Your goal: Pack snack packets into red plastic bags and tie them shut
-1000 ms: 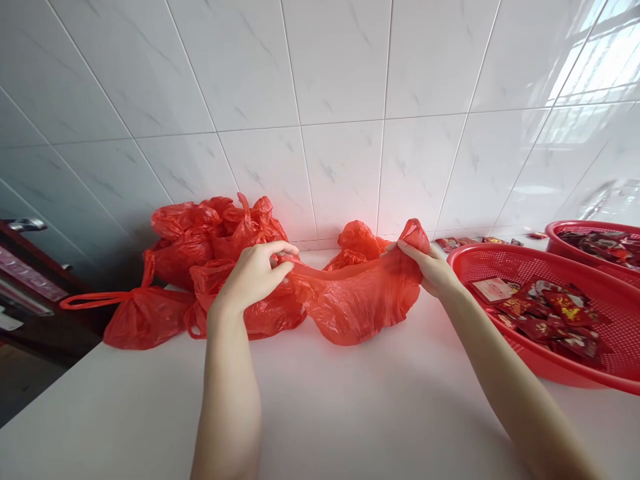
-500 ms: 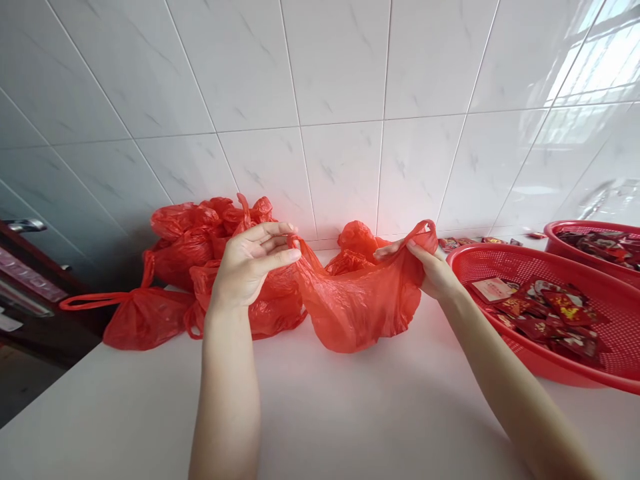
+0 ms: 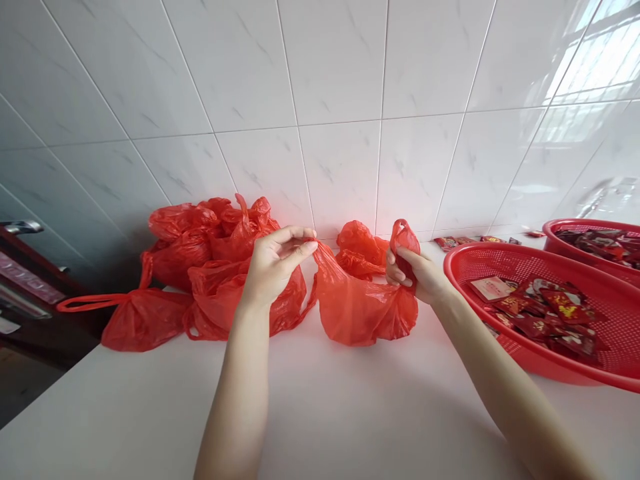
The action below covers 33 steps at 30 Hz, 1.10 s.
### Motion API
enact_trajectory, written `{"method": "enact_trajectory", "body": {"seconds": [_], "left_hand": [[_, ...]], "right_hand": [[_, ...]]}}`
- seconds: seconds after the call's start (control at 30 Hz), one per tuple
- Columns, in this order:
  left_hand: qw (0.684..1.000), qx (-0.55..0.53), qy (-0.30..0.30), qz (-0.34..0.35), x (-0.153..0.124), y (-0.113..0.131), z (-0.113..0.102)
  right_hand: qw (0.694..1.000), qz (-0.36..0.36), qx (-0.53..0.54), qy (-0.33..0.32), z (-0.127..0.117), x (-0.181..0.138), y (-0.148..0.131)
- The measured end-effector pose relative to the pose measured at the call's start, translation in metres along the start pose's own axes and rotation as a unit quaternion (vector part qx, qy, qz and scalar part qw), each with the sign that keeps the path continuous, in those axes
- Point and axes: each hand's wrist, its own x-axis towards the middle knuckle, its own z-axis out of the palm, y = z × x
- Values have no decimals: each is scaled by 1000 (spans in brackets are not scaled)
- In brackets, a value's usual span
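Bag of thin, translucent red plastic hangs slack over the smooth white tabletop, one upper corner pinched narrowly by your bare left hand, the opposite end bunched in the curled grip of your bare right hand. Just right of that hand sits an oval, perforated red plastic basket of shiny red packets.

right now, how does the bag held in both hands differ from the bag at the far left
The held bag hangs between the left hand and right hand, while the far-left bag sits on the table. The held bag looks flat and slack; the far-left bag looks rounded and filled. Both are red and look like thin plastic.
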Motion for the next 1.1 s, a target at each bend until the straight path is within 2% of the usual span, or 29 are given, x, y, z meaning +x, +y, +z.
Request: {"method": "enact_trajectory", "body": {"seconds": [0.17, 0.33, 0.5, 0.63, 0.8, 0.9, 1.1], "left_hand": [[997, -38, -45, -47, 1, -4, 9], [995, -70, -18, -70, 4, -9, 12], [992, -108, 16, -57, 5, -10, 16], [992, -107, 5, -67, 4, -5, 17], [991, -23, -58, -122, 2, -1, 9], [986, 17, -112, -122, 0, 1, 7], [980, 37, -154, -123, -1, 4, 6]], "right_hand": [[1000, -7, 23, -18, 3, 1, 5], [997, -24, 54, -40, 4, 0, 7], [996, 23, -30, -76, 6, -1, 6], [995, 48, -69, -51, 10, -1, 7], [997, 49, -64, -6, 12, -1, 8], [997, 52, -59, 13, 13, 0, 8], [998, 43, -45, 5, 13, 0, 8]]}}
